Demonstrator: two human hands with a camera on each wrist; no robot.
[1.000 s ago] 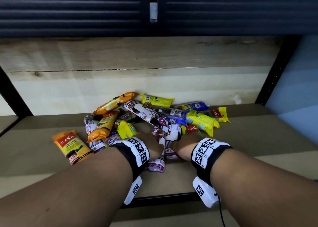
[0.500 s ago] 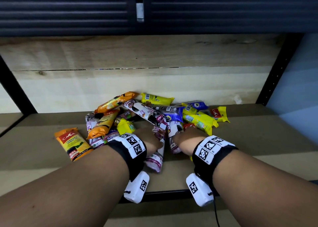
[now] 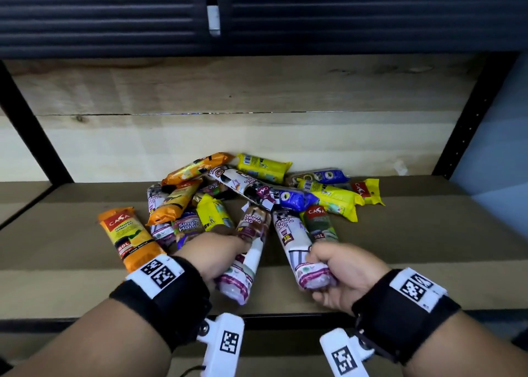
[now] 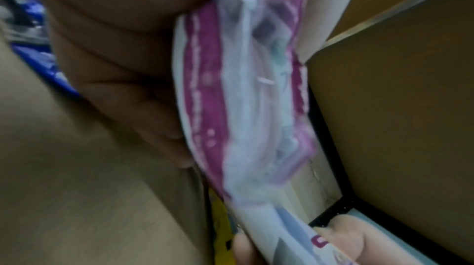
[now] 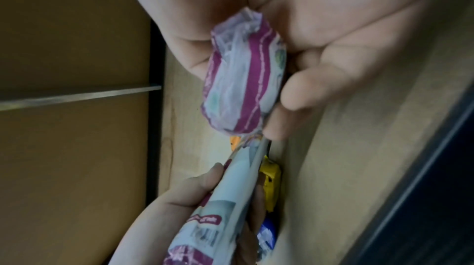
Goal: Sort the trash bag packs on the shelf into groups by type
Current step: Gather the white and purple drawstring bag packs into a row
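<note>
A heap of trash bag packs [image 3: 257,188] in orange, yellow, blue and white-purple wrappers lies mid-shelf against the back board. My left hand [image 3: 217,255] grips a white-purple "draw string bag" pack [image 3: 245,265] near its lower end; the left wrist view shows that pack's purple end [image 4: 241,91] against my palm. My right hand [image 3: 334,273] grips a second draw string pack [image 3: 297,251] of the same type, whose crimped end [image 5: 238,85] lies in the curled fingers. Both packs point toward the heap, side by side and a little apart.
An orange Casa pack [image 3: 128,236] lies alone left of the heap. A green Casa pack [image 3: 320,222] lies just right of my right-hand pack. The brown shelf board [image 3: 428,233] runs to black uprights [image 3: 468,119] on both sides, with a dark front rail [image 3: 285,319] below my wrists.
Both hands have pulled back toward the front edge, each drawing a draw string pack out of the heap. The two packs now lie apart from each other.
</note>
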